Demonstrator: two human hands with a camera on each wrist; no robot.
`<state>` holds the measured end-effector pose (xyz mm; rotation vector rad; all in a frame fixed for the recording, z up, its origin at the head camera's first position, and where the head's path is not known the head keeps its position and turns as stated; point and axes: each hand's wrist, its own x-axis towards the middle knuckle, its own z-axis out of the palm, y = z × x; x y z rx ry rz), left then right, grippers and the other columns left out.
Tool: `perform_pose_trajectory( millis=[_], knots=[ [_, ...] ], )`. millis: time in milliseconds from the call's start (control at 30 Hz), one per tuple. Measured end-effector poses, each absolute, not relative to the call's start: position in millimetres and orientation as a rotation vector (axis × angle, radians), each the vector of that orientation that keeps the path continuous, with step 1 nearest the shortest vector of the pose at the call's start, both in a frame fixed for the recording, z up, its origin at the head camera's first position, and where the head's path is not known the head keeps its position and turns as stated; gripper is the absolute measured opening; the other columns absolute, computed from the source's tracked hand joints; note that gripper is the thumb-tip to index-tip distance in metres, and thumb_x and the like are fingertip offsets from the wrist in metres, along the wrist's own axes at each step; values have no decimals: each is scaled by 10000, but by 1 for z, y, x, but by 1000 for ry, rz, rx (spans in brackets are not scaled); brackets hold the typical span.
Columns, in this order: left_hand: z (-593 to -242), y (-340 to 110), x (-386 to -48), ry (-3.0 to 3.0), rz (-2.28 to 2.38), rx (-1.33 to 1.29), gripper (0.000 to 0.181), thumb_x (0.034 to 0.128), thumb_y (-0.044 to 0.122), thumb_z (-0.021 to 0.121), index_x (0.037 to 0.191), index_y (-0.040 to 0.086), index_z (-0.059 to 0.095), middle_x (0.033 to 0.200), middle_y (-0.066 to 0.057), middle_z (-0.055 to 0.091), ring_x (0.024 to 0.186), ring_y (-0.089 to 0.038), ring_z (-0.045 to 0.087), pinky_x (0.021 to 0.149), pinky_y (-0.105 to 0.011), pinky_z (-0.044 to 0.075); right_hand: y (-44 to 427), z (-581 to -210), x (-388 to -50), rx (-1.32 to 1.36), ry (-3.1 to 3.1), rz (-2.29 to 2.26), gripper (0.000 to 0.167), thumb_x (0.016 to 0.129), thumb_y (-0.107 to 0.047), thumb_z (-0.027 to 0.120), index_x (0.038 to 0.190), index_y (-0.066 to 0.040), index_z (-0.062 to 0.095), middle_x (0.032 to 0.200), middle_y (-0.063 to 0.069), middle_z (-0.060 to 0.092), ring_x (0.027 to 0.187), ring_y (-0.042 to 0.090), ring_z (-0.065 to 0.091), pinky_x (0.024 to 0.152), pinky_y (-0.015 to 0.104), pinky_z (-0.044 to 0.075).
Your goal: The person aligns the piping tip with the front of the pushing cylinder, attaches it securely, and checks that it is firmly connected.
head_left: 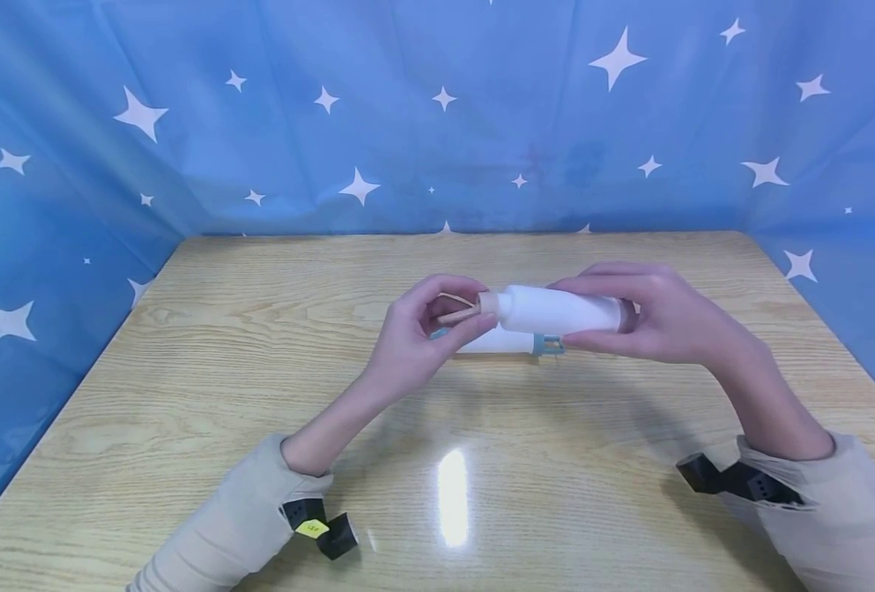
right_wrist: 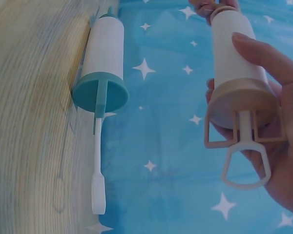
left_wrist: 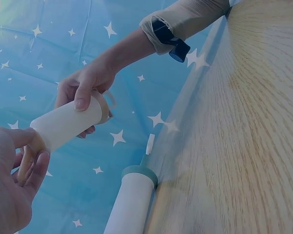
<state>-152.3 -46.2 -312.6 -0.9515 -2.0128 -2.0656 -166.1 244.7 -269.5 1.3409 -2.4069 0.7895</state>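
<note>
Between both hands, above the table, is a white syringe (head_left: 559, 308) with tan ends, held nearly level. My left hand (head_left: 415, 337) pinches its tan tip piece (left_wrist: 27, 163) with thumb and fingers. My right hand (head_left: 667, 316) grips the barrel at the other end, thumb laid along it. In the right wrist view, the tan collar (right_wrist: 244, 100) has side loops, and a white plunger ring (right_wrist: 246, 165) sticks out past it. Behind the held one, a second white syringe (head_left: 497, 341) with teal ends lies on its side, partly hidden by my hands.
A wood-grain table (head_left: 186, 395) spreads under the hands, with a bright light reflection near its front. Blue cloth (head_left: 408, 115) with white stars hangs behind and at both sides. Small black cameras (head_left: 319, 530) are strapped to the pale sleeves.
</note>
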Motion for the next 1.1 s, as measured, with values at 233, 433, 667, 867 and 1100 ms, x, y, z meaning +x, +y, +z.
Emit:
perform_pose_trajectory(
  millis=[233, 433, 667, 867, 1100],
  knots=[
    [-313, -45, -151, -2005, -2100, -964, 260, 888, -72, 726, 1131, -41, 638, 1175, -124, 657, 1006, -232, 708, 864, -386, 605, 241, -271, -166, 1366, -2391, 797, 586, 660, -71, 925, 1212, -107, 732, 1078, -15, 722, 851, 83, 626, 623, 169, 504],
    [-312, -45, -151, -2007, -2103, -966, 259, 888, -71, 727, 1131, -35, 643, 1182, -117, 660, 1002, -230, 707, 865, -384, 604, 241, -272, -166, 1361, -2386, 804, 546, 696, -132, 923, 1207, -102, 734, 1080, -1, 727, 847, 105, 629, 650, 165, 492],
    [-314, -45, -152, -1997, -2077, -992, 266, 882, -69, 738, 1131, -29, 655, 1178, -110, 657, 1006, -231, 696, 890, -381, 595, 241, -273, -167, 1349, -2400, 779, 550, 691, -143, 927, 1205, -113, 735, 1085, -14, 727, 857, 98, 630, 663, 167, 488],
    [-313, -46, -152, -1999, -2086, -989, 252, 905, -64, 711, 1148, -37, 653, 1172, -112, 649, 1021, -229, 692, 896, -385, 593, 241, -273, -166, 1328, -2425, 755, 558, 689, -137, 925, 1212, -121, 731, 1091, -21, 722, 850, 89, 621, 630, 184, 493],
    [-313, -46, -152, -2045, -2070, -947, 235, 931, -21, 700, 1160, -30, 651, 1149, -110, 646, 1036, -245, 679, 909, -371, 587, 241, -273, -165, 1337, -2422, 763, 545, 698, -133, 923, 1207, -104, 732, 1091, -4, 719, 842, 95, 623, 614, 165, 506]
  ],
)
